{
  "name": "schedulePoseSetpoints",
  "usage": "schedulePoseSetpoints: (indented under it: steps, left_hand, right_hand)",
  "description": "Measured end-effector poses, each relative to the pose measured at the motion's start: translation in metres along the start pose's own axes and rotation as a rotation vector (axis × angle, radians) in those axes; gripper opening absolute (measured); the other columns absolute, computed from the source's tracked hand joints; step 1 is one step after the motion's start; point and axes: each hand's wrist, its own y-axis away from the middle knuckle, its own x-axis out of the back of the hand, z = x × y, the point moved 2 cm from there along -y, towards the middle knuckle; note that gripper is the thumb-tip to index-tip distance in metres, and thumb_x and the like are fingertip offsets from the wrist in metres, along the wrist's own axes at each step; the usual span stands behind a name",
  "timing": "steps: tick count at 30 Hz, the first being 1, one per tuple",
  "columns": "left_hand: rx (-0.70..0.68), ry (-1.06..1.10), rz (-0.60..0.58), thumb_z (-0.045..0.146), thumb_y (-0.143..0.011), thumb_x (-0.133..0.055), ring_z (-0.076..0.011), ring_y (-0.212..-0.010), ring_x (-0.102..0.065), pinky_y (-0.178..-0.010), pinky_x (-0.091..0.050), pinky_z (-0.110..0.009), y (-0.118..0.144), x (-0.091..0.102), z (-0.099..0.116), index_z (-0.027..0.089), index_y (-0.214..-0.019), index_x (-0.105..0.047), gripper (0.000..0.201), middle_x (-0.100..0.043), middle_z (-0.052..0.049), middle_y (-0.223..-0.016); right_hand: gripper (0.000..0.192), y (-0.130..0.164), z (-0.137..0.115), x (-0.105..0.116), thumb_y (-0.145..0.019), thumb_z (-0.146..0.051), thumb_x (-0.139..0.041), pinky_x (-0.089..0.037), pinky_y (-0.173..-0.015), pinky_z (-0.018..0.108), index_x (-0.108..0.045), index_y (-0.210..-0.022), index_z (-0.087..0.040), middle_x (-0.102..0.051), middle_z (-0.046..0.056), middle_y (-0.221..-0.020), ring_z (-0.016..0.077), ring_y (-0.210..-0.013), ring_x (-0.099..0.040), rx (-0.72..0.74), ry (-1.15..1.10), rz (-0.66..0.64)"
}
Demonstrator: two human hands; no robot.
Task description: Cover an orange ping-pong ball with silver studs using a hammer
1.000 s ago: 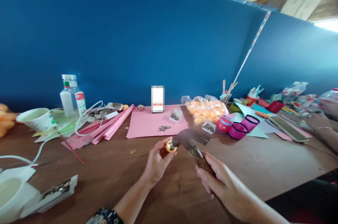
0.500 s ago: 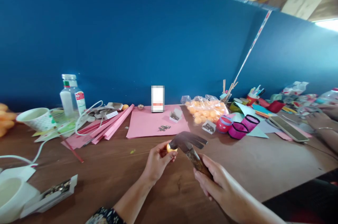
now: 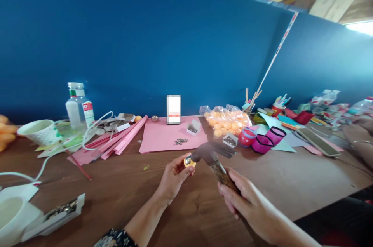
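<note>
My left hand (image 3: 174,180) pinches a small orange ping-pong ball (image 3: 191,164) between thumb and fingers. Shiny silver tack heads (image 3: 188,159) show on the ball's upper side. In my right hand (image 3: 242,195) is a claw hammer (image 3: 209,153), gripped by its worn wooden handle. The hammer's striking face is just right of the ball, with a small gap; its head looks smeared by motion. Beyond both hands, a pile of metal tacks (image 3: 181,141) lies on pink paper (image 3: 157,138), with a small white box (image 3: 193,127) standing on the same sheet.
A plastic bag of orange balls (image 3: 229,122), another box of tacks (image 3: 230,140) and magenta cups (image 3: 263,143) stand at right. Toward the left are a paper cup (image 3: 39,130), clear bottles (image 3: 77,105), a white cable (image 3: 43,165) and an open tack box (image 3: 55,216). Another person's hand (image 3: 354,134) rests far right.
The hammer has moved off the ball to the right, together with my right hand, uncovering the tacks on the ball. My left hand has stayed nearly still.
</note>
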Motion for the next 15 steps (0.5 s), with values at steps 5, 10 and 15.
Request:
schedulePoseSetpoints:
  steps: [5, 10, 15]
  left_hand:
    - [-0.015, -0.021, 0.019, 0.024, -0.063, -0.068, -0.0088, -0.061, -0.046, -0.063, -0.040, -0.025, 0.000, 0.001, -0.001, 0.016, -0.109, -0.060, 0.047, -0.058, -0.001, -0.072]
    - [-0.004, 0.015, 0.043, 0.024, -0.061, -0.070, -0.0099, -0.066, -0.051, -0.067, -0.043, -0.026, 0.000, 0.002, -0.005, 0.019, -0.110, -0.059, 0.050, -0.062, -0.002, -0.082]
    - [0.026, 0.111, 0.102, 0.023, -0.061, -0.071, -0.0109, -0.073, -0.055, -0.072, -0.046, -0.027, -0.001, 0.005, -0.008, 0.021, -0.109, -0.058, 0.050, -0.063, -0.003, -0.091]
  right_hand:
    - [0.021, 0.002, -0.002, 0.000, -0.089, -0.036, -0.034, -0.036, -0.052, 0.020, -0.042, -0.079, -0.019, -0.045, -0.005, -0.057, 0.0084, -0.051, -0.043, 0.008, -0.016, 0.016]
    - [0.021, 0.001, -0.004, 0.000, -0.088, -0.036, -0.036, -0.035, -0.049, 0.019, -0.043, -0.080, -0.019, -0.045, -0.005, -0.057, 0.0082, -0.050, -0.043, 0.012, -0.020, -0.008]
    - [0.022, -0.004, -0.003, 0.010, -0.089, -0.036, -0.034, -0.037, -0.052, 0.020, -0.047, -0.089, -0.018, -0.046, -0.005, -0.057, 0.0094, -0.051, -0.045, 0.083, 0.095, 0.069]
